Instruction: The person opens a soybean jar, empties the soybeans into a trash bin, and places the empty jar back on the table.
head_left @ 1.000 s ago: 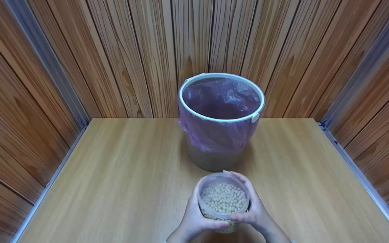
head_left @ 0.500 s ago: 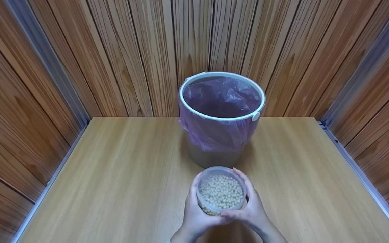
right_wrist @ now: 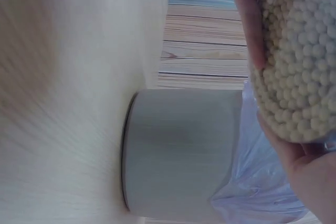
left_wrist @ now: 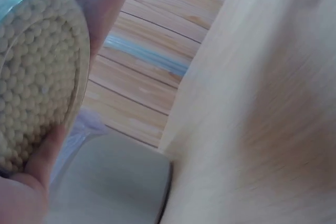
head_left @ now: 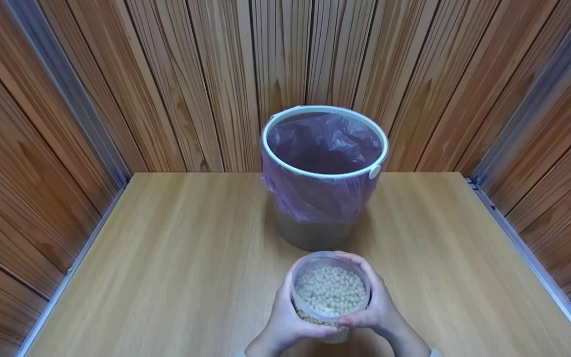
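Observation:
A clear round plastic tub [head_left: 330, 290] filled with several pale, pea-sized beads [head_left: 332, 287] is held off the table between both hands. My left hand [head_left: 283, 317] grips its left side, with the thumb across the near side. The right hand [head_left: 377, 310] wraps the right side, its thumb at the near rim. Through the tub's see-through bottom [left_wrist: 44, 72], the packed beads show in the left wrist view. Just beyond the tub stands a grey bin [head_left: 315, 235], lined with a purple plastic bag [head_left: 322, 196] folded over the outside under a white rim ring [head_left: 386, 148].
The wooden table [head_left: 176, 263] is bounded by wood-plank walls [head_left: 176, 84] at the back and both sides. Metal strips [head_left: 92, 228] run along the table's side edges. The bin stands near the back wall.
Over the last half second the tub and both hands have come back slightly toward me and right, after moving a little toward the bin. Both hands keep their grip; the bin has not moved.

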A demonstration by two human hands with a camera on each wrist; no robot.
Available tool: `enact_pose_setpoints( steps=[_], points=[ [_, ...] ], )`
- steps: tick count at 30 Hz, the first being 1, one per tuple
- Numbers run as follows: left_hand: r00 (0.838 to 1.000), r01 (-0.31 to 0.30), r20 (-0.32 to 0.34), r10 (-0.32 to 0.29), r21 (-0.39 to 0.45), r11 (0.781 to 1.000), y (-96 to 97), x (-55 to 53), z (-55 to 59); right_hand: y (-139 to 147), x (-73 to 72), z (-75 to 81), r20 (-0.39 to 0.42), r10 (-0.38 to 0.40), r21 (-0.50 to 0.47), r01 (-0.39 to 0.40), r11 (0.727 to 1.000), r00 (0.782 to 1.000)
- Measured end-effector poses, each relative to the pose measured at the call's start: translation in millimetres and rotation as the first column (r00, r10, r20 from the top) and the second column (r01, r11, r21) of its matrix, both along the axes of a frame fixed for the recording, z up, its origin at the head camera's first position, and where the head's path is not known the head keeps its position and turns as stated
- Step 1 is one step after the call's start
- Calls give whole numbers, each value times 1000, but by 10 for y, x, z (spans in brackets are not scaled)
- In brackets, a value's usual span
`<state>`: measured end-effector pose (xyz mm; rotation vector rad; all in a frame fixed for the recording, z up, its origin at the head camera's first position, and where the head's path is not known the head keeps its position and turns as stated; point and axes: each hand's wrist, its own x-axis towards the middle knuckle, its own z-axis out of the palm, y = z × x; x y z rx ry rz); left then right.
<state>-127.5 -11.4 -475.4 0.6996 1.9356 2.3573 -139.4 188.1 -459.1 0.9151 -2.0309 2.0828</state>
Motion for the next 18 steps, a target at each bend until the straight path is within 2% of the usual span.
enact_pose_setpoints(
  steps=[3,5,8,10,14,18],
  points=[
    [999,38,-16,-39,-21,999,-40,-26,41,43,-24,0,28,79,-19,-79,997,996],
    [999,46,-9,-46,-47,998,-60,-43,55,67,-32,-1,87,119,-27,-117,993,989],
    [999,36,2,-36,-68,997,-66,-48,26,87,-44,-11,148,163,-36,-159,987,975],
    [1000,23,8,-22,-58,998,-51,-40,-9,85,-56,-31,153,188,-43,-184,982,970],
    [999,-27,33,28,-31,999,-21,10,-67,44,-61,-63,70,214,-47,-211,976,974],
    [992,-126,18,127,-47,991,2,34,-90,-19,-6,-80,-9,121,-23,-121,992,993]
  ],
)
